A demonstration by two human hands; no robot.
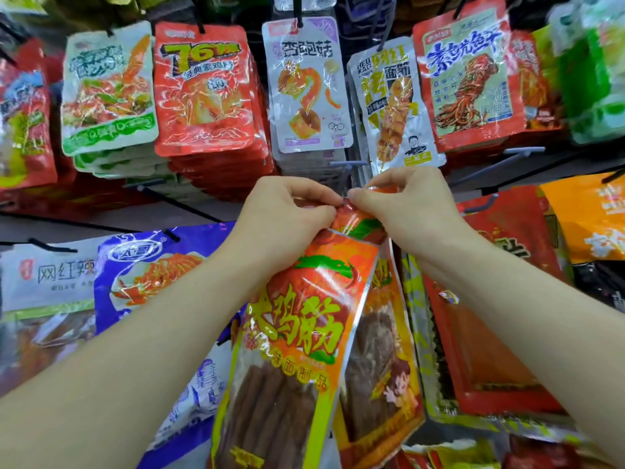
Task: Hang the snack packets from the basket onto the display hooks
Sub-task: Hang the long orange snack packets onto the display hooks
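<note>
**Orange Packet Held at Hook Tip by Both Hands**

The setting is a shop display wall hung with snack packets in two rows on dark rods. A grey panel runs horizontally between the rows.

Upper row, left to right:
- red-and-yellow packets at the frame edge
- a stack of green-and-white packets
- a stack of "76" packets, red
- white-and-lilac packets
- skewer-print packets, white
- blue-lettered packets with red borders
- blurred green packets at the right edge

Lower row, left to right:
- A white packet is overlapped by a blue packet.
- The left hand has its fingers curled, pinching the top edge of the orange packet from the left.
- The orange packet hangs from both hands at centre frame with its front toward the camera. Brown sticks show through its clear window.
- Its top edge sits at the tip of a grey hook, which projects below the white-and-lilac packets. The fingers hide whether the hook has entered the hanging hole.
- The right hand pinches the same edge from the right, fingers curled. The fingertips of both hands nearly meet.
- A second orange packet hangs just behind, to the right.
- A large red packet follows.
- An orange-yellow packet is at the right edge
</note>
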